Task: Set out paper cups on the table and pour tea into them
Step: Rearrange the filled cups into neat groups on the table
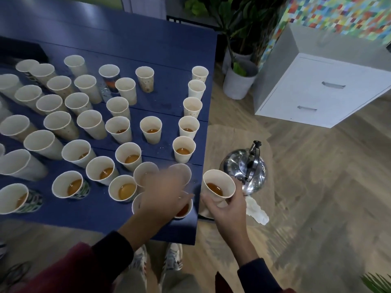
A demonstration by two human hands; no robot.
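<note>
While the right hand (227,205) pinches a part-filled paper cup (218,185) by its thin, crushable wall at lower centre, the blurred left hand (163,197) hovers spread over the table (148,43).

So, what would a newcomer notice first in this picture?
Dozens of paper cups crowd the blue table, the nearer ones holding tea. At its right edge the right hand holds a cup of tea; a steel kettle sits just beyond.

Matt paper cups (150,129), shiny metal kettle (245,166)
</note>
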